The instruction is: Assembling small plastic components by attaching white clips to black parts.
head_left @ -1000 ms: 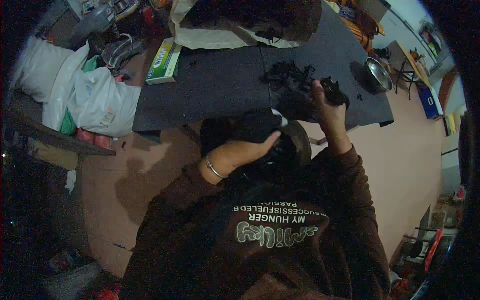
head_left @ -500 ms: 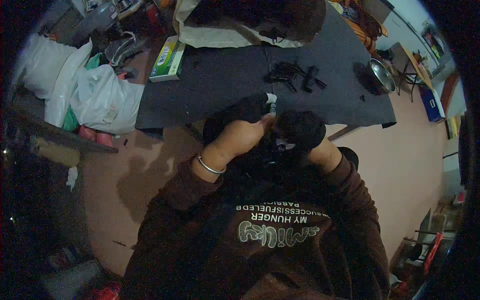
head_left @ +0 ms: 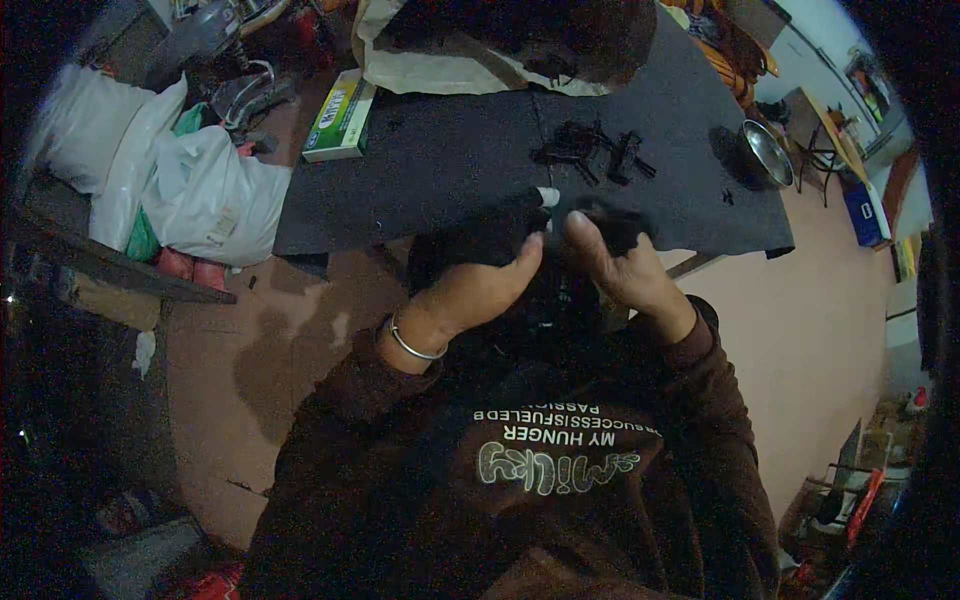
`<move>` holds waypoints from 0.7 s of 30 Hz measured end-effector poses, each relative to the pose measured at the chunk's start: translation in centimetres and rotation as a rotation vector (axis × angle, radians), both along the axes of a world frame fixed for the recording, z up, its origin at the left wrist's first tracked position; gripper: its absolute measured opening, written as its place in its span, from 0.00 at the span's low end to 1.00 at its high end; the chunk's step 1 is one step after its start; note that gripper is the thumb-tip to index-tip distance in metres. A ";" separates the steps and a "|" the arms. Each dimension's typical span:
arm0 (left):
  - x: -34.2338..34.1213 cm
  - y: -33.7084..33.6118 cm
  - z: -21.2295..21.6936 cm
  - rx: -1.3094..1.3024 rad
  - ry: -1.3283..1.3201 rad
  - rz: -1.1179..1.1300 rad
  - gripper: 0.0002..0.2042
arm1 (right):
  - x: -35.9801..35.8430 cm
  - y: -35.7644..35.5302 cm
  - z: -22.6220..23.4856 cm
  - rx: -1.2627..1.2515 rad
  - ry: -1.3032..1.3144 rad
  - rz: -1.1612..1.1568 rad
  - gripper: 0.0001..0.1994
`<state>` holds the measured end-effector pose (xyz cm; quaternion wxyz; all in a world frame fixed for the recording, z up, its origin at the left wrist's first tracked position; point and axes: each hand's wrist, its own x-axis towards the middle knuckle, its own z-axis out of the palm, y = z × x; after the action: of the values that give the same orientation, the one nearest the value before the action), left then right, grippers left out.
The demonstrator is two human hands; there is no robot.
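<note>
My left hand (head_left: pixel 485 290), with a silver bangle at its wrist, is closed on a piece of black cloth (head_left: pixel 465 235). Its thumb presses along the cloth's right end, where a small white piece (head_left: pixel 548 196) sticks up. Just to the right, my right hand (head_left: pixel 625 270) has its thumb raised beside another dark piece (head_left: pixel 622 222), blurred and too dark to name. Dark material hides the right fingers. A narrow gap separates the two thumbs. Both hands are in front of the table's near edge, above my lap.
Several small black plastic pieces (head_left: pixel 590 150) lie in a pile on the dark-covered table (head_left: pixel 440 150). A green and white box (head_left: pixel 340 118) rests at the left, near white plastic bags (head_left: pixel 215 190). A pale open sack (head_left: pixel 440 72) holds dark material; a metal bowl (head_left: pixel 767 153) stands at the right.
My right hand has turned so its thumb and palm side show, and it has drawn slightly away from the left. The left thumb now points more upward.
</note>
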<state>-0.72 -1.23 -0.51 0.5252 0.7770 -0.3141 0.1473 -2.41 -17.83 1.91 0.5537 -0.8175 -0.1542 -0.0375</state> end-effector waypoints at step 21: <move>-0.8 -0.6 1.4 0.209 -0.378 0.129 0.08 | 0.2 0.3 -1.5 -0.058 0.225 0.062 0.19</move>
<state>-1.56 -1.78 0.89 0.3632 0.8043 -0.3702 0.2902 -2.16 -17.51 0.37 0.5443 -0.8271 -0.1175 0.0760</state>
